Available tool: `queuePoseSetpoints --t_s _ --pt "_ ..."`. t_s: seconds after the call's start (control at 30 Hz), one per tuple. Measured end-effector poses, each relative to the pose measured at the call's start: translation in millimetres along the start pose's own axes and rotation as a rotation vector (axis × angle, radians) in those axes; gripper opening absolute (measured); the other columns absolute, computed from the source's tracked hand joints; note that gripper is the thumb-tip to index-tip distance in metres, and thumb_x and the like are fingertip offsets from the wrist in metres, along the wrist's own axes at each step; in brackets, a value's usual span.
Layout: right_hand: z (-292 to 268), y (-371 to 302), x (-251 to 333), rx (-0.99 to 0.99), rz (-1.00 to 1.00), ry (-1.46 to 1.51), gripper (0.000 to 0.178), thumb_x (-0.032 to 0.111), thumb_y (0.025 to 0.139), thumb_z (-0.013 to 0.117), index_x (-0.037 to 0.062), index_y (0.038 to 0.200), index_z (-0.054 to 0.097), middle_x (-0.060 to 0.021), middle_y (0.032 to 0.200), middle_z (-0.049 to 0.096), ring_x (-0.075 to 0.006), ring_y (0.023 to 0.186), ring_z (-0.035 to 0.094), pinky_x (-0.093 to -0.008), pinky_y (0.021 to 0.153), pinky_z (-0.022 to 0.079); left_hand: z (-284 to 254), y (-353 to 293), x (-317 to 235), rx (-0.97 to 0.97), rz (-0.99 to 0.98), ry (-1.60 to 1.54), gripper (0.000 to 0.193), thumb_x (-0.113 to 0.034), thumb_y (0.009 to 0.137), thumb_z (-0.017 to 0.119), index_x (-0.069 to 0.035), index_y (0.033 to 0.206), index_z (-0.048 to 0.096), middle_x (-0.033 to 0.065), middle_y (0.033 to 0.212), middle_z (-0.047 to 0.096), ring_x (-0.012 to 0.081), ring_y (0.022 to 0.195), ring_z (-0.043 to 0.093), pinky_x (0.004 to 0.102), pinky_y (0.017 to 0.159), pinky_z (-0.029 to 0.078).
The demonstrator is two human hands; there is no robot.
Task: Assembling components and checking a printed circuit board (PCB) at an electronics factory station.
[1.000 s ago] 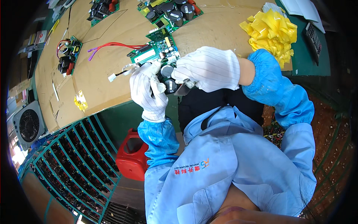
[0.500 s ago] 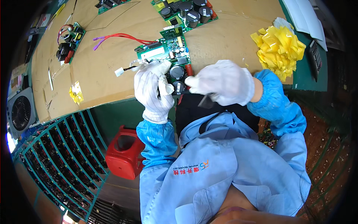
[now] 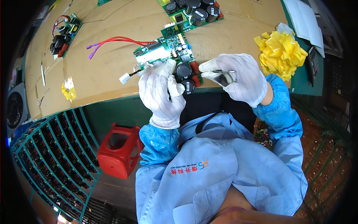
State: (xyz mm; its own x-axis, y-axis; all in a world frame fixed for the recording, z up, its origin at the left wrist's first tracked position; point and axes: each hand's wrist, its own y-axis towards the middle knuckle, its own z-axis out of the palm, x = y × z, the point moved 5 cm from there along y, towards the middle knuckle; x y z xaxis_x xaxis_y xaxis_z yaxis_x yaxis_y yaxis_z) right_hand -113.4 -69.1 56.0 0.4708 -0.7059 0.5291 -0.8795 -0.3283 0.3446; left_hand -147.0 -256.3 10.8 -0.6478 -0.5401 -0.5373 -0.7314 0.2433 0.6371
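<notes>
My left hand [image 3: 161, 93], in a white striped glove, is closed on the near left edge of a green circuit board [image 3: 164, 53]. Round black capacitors [image 3: 184, 70] and dark red components [image 3: 194, 67] stand on that board, beside its glove. Red wires [image 3: 119, 39] with purple ends run left from it. A white connector [image 3: 125, 78] on a short dark lead sticks out by my left fingers. My gloved right hand [image 3: 242, 80] hovers just right of the board, apart from it, closed around what look like metal tweezers [image 3: 225, 71]; their tips are hard to make out.
Another capacitor board [image 3: 199, 15] lies beyond, and a smaller board [image 3: 66, 36] at far left. Yellow ribbon-like plastic [image 3: 281, 54], a calculator [image 3: 313, 61] and papers [image 3: 304, 20] are at right. A red stool [image 3: 119, 151] and a green rack [image 3: 56, 160] stand below the cardboard-covered table [image 3: 108, 74].
My right hand has drawn back to the right from the capacitors, and the tweezers have turned in it. My left hand keeps its grip on the board. The whole view has shifted slightly.
</notes>
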Motion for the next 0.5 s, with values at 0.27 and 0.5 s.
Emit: queuePoseSetpoints --t_s 0.27,0.5 --pt "24 18 16 0.233 -0.100 -0.123 0.030 0.010 0.074 0.066 0.0096 0.104 0.060 -0.0063 0.082 0.061 -0.0255 0.075 0.066 -0.0369 0.064 0.052 -1 1 0 -0.002 0.017 -0.034 0.026 -0.007 0.087 0.056 -0.001 0.106 0.071 0.0146 0.096 0.071 0.0338 0.093 0.068 0.0430 0.089 0.052" --pt "28 23 19 0.195 -0.154 -0.220 0.031 0.009 0.074 0.066 0.0085 0.105 0.060 -0.0071 0.080 0.061 -0.0262 0.072 0.065 -0.0371 0.061 0.052 -1 -2 3 -0.022 0.026 -0.017 0.027 -0.010 0.087 0.055 -0.001 0.106 0.071 0.0140 0.098 0.071 0.0336 0.094 0.068 0.0428 0.089 0.051"
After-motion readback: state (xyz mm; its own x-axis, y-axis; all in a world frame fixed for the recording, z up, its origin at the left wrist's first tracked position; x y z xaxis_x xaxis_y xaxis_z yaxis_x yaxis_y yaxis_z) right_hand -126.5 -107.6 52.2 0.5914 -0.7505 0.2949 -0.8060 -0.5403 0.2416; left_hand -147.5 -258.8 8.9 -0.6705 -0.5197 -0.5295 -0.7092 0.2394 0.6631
